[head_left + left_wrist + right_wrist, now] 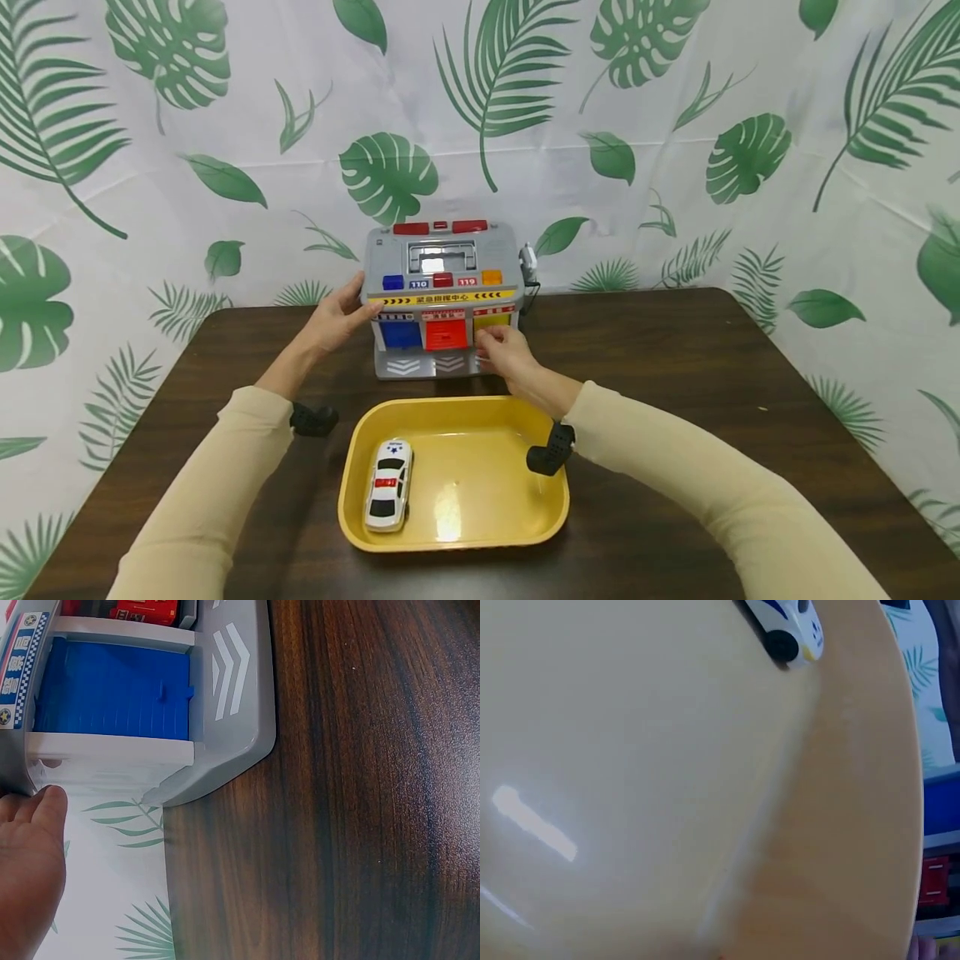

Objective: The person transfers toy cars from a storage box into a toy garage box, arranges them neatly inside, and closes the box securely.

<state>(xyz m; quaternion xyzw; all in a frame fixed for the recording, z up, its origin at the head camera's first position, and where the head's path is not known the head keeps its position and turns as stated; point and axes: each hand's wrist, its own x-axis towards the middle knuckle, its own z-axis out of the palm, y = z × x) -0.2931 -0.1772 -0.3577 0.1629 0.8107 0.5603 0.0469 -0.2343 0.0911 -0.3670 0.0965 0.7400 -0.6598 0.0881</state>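
Note:
A grey toy garage (386, 367) stands at the back of the table, with a blue door (401, 334), a red middle bay (446, 335) and a yellow door (492, 320). My left hand (337, 317) grips its left side, thumb along the front edge; the left wrist view shows this hand (30, 855) beside the side wall. The blue door (112, 690) is down, and a red toy vehicle (146, 610) shows in the middle bay. My right hand (510, 358) has bent fingers at the yellow door; whether they pinch anything is hidden.
In front of the garage lies a yellow tray (453, 546) with a white toy police car (388, 487) at its left. A small grey piece (528, 262) sticks out at the garage's right side. Behind the dark wooden table (660, 358) hangs a leaf-print cloth (525, 125).

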